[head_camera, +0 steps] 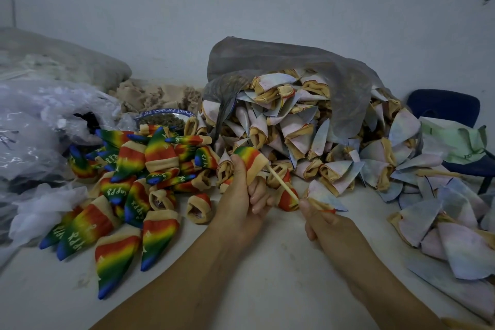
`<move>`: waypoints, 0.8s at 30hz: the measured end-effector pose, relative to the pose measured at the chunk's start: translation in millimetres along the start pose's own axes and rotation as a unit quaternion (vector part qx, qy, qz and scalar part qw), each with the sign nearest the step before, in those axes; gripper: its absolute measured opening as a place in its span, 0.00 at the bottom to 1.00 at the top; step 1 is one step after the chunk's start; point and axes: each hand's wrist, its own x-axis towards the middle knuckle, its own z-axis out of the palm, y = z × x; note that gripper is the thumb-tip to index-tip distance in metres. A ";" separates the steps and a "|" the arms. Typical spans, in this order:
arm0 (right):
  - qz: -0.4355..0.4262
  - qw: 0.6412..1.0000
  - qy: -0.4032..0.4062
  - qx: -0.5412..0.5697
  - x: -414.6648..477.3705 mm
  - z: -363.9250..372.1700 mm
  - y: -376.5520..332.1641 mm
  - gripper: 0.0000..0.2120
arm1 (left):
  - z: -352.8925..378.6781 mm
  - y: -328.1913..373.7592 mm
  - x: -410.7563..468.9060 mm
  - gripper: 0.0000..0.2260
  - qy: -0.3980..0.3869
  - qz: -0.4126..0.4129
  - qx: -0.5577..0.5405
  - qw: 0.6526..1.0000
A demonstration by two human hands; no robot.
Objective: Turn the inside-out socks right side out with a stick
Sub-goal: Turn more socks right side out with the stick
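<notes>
The right hand point(320, 222) is closed around the lower end of the stick point(282, 182), holding it angled toward 11 o'clock so the tip enters the cuff point(258, 169); it may also pinch a pale sock point(325, 199), though the view is unclear. The left hand point(238, 195) grips the rainbow sock point(249, 158) over the tip, steadying the fabric for turning. Finished socks point(120, 195) lie at 9 o'clock (separate from unprocessed stock). The inside-out pile point(294, 128) spills from a grey bag point(267, 59) at 1 o'clock, within reach.

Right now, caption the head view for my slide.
Left hand grips a rainbow sock over the stick held by the right hand, between rainbow pile and inside-out pile.
</notes>
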 end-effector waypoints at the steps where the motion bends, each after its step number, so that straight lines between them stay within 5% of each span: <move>1: -0.004 1.000 0.001 -0.007 -0.1 0.4 -0.1 0.28 | -0.7 -0.3 -0.3 0.27 0.008 0.017 0.045 0.999; 6: -0.046 0.996 -0.016 -0.077 -3.8 2.1 -1.9 0.30 | -4.6 -0.5 -0.2 0.25 0.074 0.073 0.260 0.960; 17: -0.051 0.997 -0.021 -0.051 -3.4 -0.5 -3.4 0.30 | -0.2 -6.9 -2.1 0.29 -0.009 0.057 0.306 0.950; 24: -0.054 0.998 -0.036 -0.027 -4.9 1.3 -5.0 0.30 | 1.7 -9.8 -2.5 0.32 0.030 0.065 0.268 0.961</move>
